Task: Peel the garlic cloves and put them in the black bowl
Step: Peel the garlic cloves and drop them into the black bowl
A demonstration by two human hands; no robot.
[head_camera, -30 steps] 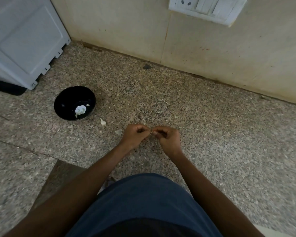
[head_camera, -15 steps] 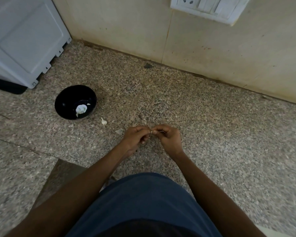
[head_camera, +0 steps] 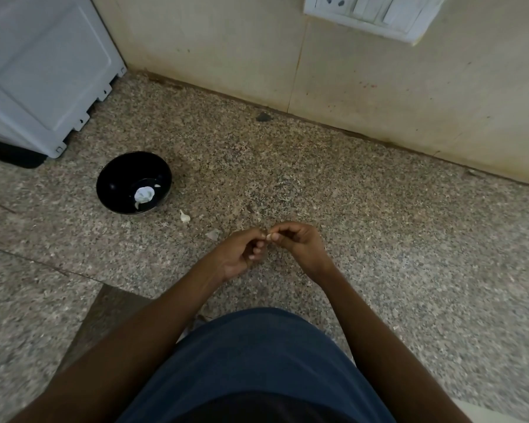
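Note:
Both my hands meet over the speckled granite counter. My right hand (head_camera: pixel 300 244) pinches a small pale garlic clove (head_camera: pixel 268 236) between thumb and forefinger. My left hand (head_camera: pixel 242 253) has its fingers curled, with its fingertips right at the clove. The black bowl (head_camera: pixel 116 178) stands to the left, holding a white garlic piece (head_camera: pixel 144 194) and a small peeled bit. Another garlic clove (head_camera: pixel 184 217) lies on the counter just right of the bowl. A scrap of peel (head_camera: pixel 213 234) lies near my left hand.
A white appliance (head_camera: pixel 40 71) stands at the back left beside the bowl. The beige wall (head_camera: pixel 348 87) runs along the back, with a switch plate (head_camera: pixel 367 13) above. The counter edge and my blue shirt (head_camera: pixel 257 361) are at the bottom.
My left hand has turned palm-up and pulled slightly back, so its curled fingers now show. The right hand keeps the clove in the same spot.

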